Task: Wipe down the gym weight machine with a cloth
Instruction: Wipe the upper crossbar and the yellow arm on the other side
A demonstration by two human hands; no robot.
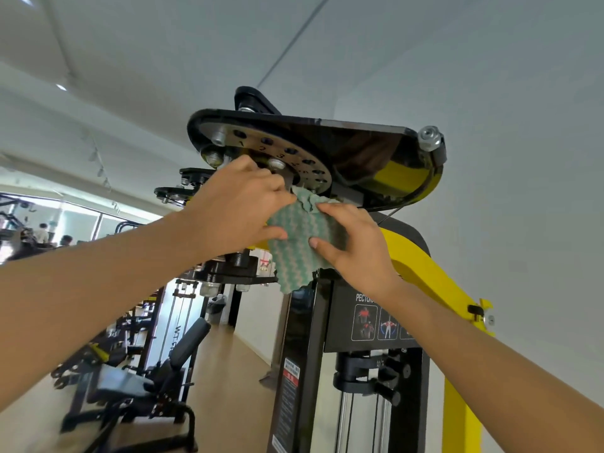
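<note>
Both hands grip the cloth (302, 246) at the centre of the frame: the left hand (238, 207) has its fingers curled over the cloth's upper left edge with the thumb pressed against its face, and the right hand (358, 245) pinches the right edge between a forefinger laid along the top and a thumb on the front. The cloth is green and white with a wavy weave. Its bunched top corner is pushed up against the underside of the weight machine (421, 259), just beneath the numbered disc (261, 147), while its lower corner hangs free. The disc is silver, ringed with holes marked 1, 2 and 3, and sits under a black top plate (330, 125) in the upper middle of the frame. A large nut (429, 137) caps the plate's right end. Below the hands, a black placard (369, 318) with exercise figures is fixed to the machine's black and yellow column, and chrome guide rods (343, 420) run down at the bottom centre. Other black gym machines (130, 380) stand on the wooden floor (242, 361) at the lower left, and people (42, 232) show small and blurred at the far left edge.
</note>
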